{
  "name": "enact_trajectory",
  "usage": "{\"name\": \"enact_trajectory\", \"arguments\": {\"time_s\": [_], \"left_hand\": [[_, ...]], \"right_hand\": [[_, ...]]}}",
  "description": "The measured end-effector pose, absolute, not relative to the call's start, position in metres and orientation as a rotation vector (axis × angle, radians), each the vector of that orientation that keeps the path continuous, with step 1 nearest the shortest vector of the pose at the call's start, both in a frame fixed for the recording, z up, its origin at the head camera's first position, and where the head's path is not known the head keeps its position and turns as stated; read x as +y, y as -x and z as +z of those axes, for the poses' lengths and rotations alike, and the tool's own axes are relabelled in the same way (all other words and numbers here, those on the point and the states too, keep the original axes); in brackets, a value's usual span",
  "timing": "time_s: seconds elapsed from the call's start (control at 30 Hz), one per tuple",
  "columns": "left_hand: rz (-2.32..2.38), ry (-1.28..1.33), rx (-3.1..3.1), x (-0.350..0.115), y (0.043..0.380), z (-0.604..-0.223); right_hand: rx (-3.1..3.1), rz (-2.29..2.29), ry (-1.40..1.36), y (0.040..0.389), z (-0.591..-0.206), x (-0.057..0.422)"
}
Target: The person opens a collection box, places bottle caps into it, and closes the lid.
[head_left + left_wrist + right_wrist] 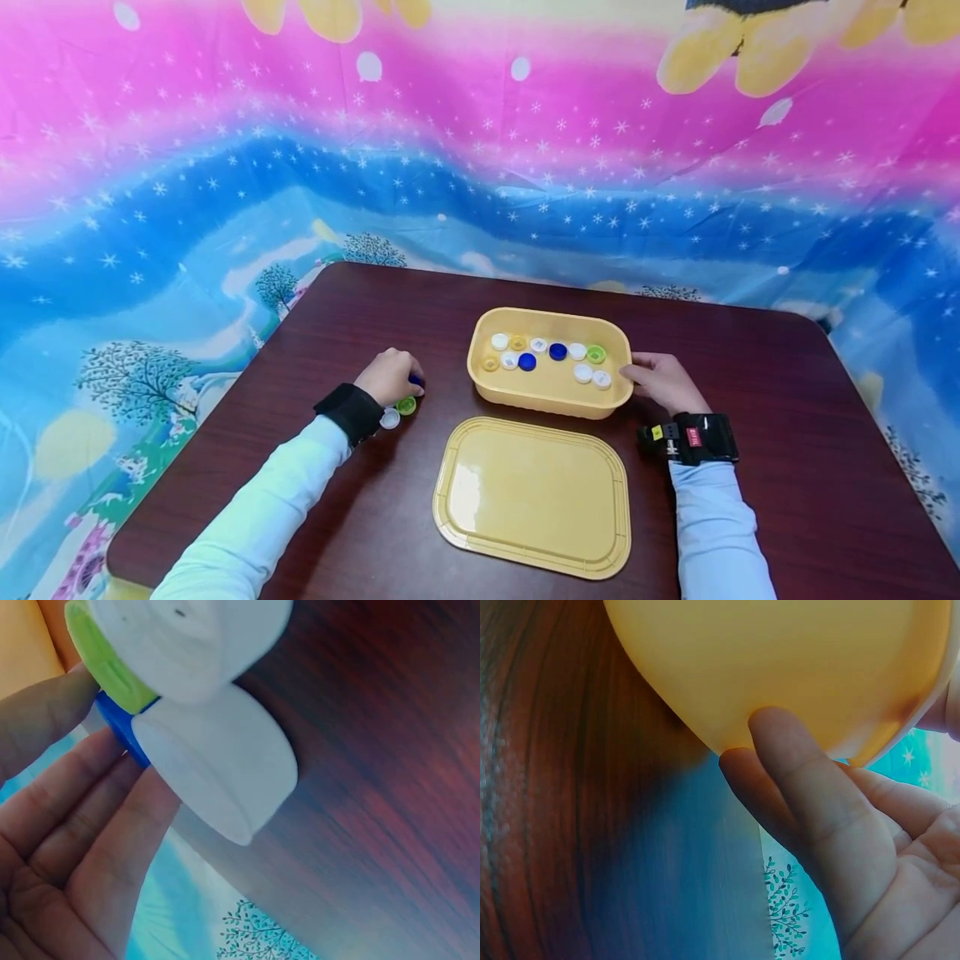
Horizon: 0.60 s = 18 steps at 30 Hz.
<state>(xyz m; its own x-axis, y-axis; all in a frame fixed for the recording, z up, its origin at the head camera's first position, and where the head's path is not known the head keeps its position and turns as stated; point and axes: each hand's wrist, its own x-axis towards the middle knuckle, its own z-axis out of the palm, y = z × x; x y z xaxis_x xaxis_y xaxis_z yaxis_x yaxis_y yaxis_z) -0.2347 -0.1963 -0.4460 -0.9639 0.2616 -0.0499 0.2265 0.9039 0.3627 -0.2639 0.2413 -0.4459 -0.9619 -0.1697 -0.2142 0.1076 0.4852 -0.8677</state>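
Note:
My left hand (pixel 390 377) pinches a blue bottle cap (pixel 417 381) between thumb and fingers, low over the table. Right beside it are a green bottle cap (pixel 406 406) and a white bottle cap (pixel 389 418); the left wrist view shows two white caps close up, one a large white cap (pixel 225 761) next to the blue one. With the right hand (pixel 663 383) I hold the right end of a yellow plastic box (pixel 551 400), thumb at its rim. Inside the box lie several caps, among them a dark blue cap (pixel 557 352) and a green cap (pixel 596 354).
A flat yellow lid (pixel 532 496) lies on the dark wooden table (pixel 360 300), in front of the box and between my forearms. Behind the table hangs a colourful printed cloth (pixel 480 150) close to its far edge.

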Motion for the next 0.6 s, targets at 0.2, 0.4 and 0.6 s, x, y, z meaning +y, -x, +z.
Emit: {"name": "enact_trajectory", "arguments": {"time_s": [0.2,0.4,0.6], "left_hand": [[0.54,-0.377,2.982,-0.197,0.236,-0.446],[0.55,-0.375,2.976,-0.195,0.236,-0.444],[0.561,-0.404,3.001,-0.191,0.238,-0.43]], "right_hand": [[2.47,-1.458,0.041,0.264,-0.446,0.241],[2.458,-1.465,0.031,0.264,-0.446,0.241],[2.459,-1.467,0.033,0.265,-0.446,0.241]]}}
